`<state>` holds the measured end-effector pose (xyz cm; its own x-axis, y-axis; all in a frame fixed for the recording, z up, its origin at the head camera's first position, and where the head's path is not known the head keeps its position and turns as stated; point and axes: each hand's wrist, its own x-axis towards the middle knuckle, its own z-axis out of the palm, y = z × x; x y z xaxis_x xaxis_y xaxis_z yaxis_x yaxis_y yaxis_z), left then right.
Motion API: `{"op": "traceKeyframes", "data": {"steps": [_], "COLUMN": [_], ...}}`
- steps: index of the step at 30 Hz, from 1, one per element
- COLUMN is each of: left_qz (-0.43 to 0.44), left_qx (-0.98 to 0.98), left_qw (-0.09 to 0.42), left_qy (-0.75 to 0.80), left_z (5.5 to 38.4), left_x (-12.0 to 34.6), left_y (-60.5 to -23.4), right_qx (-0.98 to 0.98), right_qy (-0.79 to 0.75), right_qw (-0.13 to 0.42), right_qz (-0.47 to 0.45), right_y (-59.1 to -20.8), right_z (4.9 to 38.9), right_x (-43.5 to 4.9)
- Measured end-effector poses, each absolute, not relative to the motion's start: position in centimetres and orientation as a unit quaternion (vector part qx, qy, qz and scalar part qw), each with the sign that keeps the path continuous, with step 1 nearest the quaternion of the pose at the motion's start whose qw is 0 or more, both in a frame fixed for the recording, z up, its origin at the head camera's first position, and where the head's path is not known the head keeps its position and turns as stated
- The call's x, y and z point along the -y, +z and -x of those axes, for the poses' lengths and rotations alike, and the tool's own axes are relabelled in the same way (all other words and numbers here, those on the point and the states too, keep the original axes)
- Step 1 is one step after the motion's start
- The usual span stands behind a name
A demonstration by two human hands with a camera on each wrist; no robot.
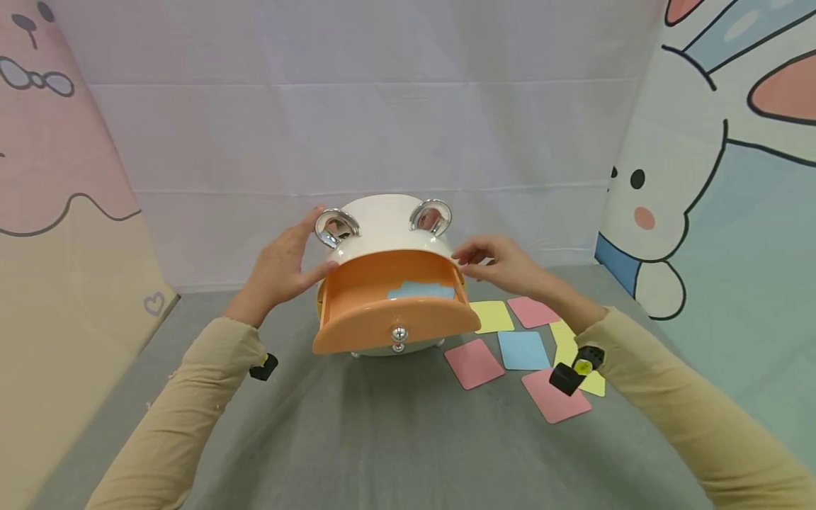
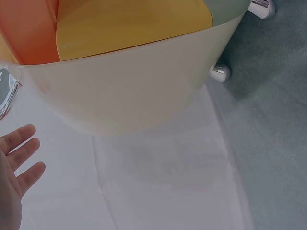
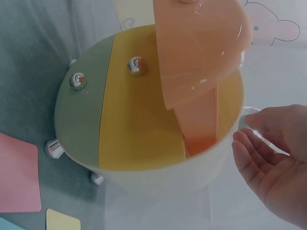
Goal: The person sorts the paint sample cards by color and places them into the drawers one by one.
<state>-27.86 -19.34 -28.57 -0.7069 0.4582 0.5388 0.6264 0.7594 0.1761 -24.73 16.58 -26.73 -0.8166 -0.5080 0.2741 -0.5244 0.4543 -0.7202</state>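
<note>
A rounded white storage cabinet [image 1: 385,216] stands on the table, with two shiny silver ear-shaped rings on top. Its orange top drawer [image 1: 363,315] is pulled out, and light-blue cards [image 1: 421,290] lie inside. The yellow middle drawer [image 3: 139,110] and green bottom drawer [image 3: 81,110] are in place in the right wrist view. My left hand [image 1: 283,265] is at the cabinet's upper left, thumb by the front rim and fingers spread near the silver ring [image 1: 336,227]. At the right side, my right hand [image 1: 500,263] has loosely bent fingers beside the rim; nothing shows in it.
Right of the cabinet, several square cards lie on the grey cloth: a pink card [image 1: 474,364], a blue card [image 1: 523,350], a yellow card [image 1: 491,316] and others. White cloth [image 1: 382,127] hangs behind, with cartoon-printed panels at both sides.
</note>
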Motion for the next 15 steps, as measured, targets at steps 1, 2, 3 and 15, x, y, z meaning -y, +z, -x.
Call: {"op": "traceKeyframes", "data": {"steps": [1,2,3,15], "left_qz": [0.299,0.3,0.3,0.304], "left_qx": [0.907,0.906,0.906,0.904], "left_qw": [0.239,0.239,0.24,0.243], "left_qy": [-0.176,-0.177,-0.177,-0.178], "left_z": [27.9,27.9,27.9,28.1], "left_x": [19.3,19.3,19.3,19.1], "left_y": [-28.6,-28.6,-28.6,-28.8], "right_qx": [0.855,0.856,0.858,0.884], "right_qy": [0.424,0.423,0.423,0.407], "right_qw": [0.01,0.009,0.009,-0.025], "right_qz": [-0.299,-0.296,-0.293,-0.229], "right_y": [-26.8,-26.9,-27.0,-31.2], "right_z": [24.8,24.7,24.7,25.0], "right_x": [-16.9,-17.2,-17.6,-22.7]}}
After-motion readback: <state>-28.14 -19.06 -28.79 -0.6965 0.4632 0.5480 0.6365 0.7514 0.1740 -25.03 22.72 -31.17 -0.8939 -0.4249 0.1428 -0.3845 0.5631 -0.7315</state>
